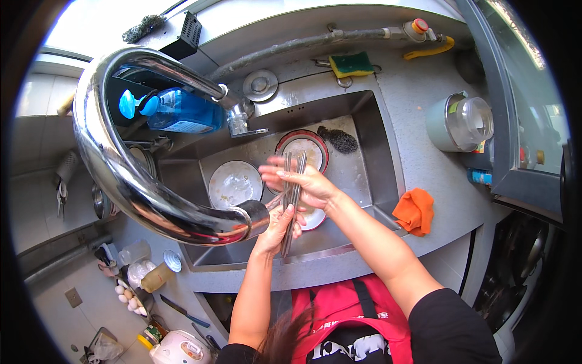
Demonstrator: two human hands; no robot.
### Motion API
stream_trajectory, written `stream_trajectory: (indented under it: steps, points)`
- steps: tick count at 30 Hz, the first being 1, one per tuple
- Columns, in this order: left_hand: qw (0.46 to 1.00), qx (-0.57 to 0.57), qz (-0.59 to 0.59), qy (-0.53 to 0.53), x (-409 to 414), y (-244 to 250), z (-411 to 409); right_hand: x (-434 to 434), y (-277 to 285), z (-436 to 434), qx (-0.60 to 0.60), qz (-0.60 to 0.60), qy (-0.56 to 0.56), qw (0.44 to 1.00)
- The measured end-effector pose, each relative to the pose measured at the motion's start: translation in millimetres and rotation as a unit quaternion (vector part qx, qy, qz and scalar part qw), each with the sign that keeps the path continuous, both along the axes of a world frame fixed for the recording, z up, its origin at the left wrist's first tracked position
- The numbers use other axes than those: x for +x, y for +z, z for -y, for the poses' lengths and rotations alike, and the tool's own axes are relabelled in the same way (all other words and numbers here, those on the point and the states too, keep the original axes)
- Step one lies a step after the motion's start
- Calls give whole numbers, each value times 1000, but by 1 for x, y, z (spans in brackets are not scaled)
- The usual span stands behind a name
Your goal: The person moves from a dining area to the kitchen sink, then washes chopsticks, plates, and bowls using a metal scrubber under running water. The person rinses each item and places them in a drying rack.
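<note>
A bundle of several slim metal chopsticks (295,182) stands at a steep slant over the stainless-steel sink (345,186). My left hand (278,227) grips its lower part. Higher up, my right hand (316,185) has the bundle between thumb and fingers; its fingertips are blurred. Water seems to run from the chrome faucet (252,220) towards the hands. On the sink floor are a white plate (234,184) and a red-rimmed dish (324,148). More red-rimmed dishware lies below, partly hidden by my hands. A dark mesh scourer (338,139) rests near the far right corner.
The curved faucet neck (93,123) arches close on the left. Behind the sink are a blue soap bottle (186,111) and a green-yellow sponge (351,65). An orange cloth (414,211) lies at the right rim. A knife (184,311) lies at lower left, near eggs (129,298).
</note>
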State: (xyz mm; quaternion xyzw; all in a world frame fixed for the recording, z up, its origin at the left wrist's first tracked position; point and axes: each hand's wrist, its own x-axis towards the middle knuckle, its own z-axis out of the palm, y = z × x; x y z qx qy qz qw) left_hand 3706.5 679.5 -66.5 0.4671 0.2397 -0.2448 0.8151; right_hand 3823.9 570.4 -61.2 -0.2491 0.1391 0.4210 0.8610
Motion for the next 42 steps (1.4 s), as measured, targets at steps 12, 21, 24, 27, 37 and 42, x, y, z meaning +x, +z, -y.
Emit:
stream_trajectory:
  steps: [12,21,24,27,37,42]
  points:
    - [988,-106,-22,114,-16,-46,7,-11,-12,-2,-95,145,29,984]
    - [757,-538,154,338,46,-35,42,-27,-4,-5,-467,583,63,662]
    - [923,-226,211,228,49,-25,50,-56,-31,-27,-550,515,3,657]
    - [934,-151,156,284,58,-15,53,-48,-6,-13,-482,491,-62,723]
    - [756,-517,198,349,47,-39,35,-26,2,0,-427,496,28,756]
    - [928,-111,226,274,51,8,56,-26,6,1,-408,501,-14,763]
